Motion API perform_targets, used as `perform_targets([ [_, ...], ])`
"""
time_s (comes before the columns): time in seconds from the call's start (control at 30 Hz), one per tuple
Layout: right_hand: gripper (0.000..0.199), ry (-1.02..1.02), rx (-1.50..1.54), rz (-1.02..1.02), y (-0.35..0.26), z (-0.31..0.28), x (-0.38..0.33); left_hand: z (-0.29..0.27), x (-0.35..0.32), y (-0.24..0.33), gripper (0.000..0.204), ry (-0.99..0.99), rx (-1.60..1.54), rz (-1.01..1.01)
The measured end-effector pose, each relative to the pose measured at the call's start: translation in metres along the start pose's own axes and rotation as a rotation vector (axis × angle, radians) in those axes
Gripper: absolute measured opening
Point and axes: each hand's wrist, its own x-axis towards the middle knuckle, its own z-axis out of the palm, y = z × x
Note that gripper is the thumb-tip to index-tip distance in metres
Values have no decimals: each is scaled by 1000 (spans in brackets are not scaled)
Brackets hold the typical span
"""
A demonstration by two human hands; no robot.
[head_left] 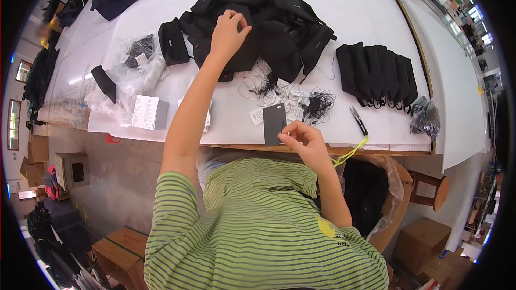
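My left hand [230, 33] reaches far over a heap of black fabric pouches [279, 48]; its fingers are bent and closed on the black fabric of one pouch. Near the table's front edge, my right hand [307, 140] pinches a dark grey hang tag [273, 123] by its right side, with the card upright. Behind the tag lie white labels [257, 115] and tangled black strings [318, 103]. Right of them rests a pair of black thread snips [359, 122] with a yellow cord. A stack of white printed cards [146, 112] stands near my left forearm.
Several black pouches [376, 75] lie in an overlapping row at the right, beside a plastic bag of dark items [425, 118]. Clear plastic bags [129, 75] are at the left. A wooden stool [432, 190] and cardboard boxes [422, 241] stand on the floor.
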Motion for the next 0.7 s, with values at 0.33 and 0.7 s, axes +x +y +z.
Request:
perform_targets([
  [0.33, 13, -140, 122, 99, 0, 15, 10, 6, -18, -26, 44, 0, 103, 122],
  [0.7, 8, 46, 220, 135, 25, 14, -5, -38, -25, -21, 22, 41, -129, -17],
])
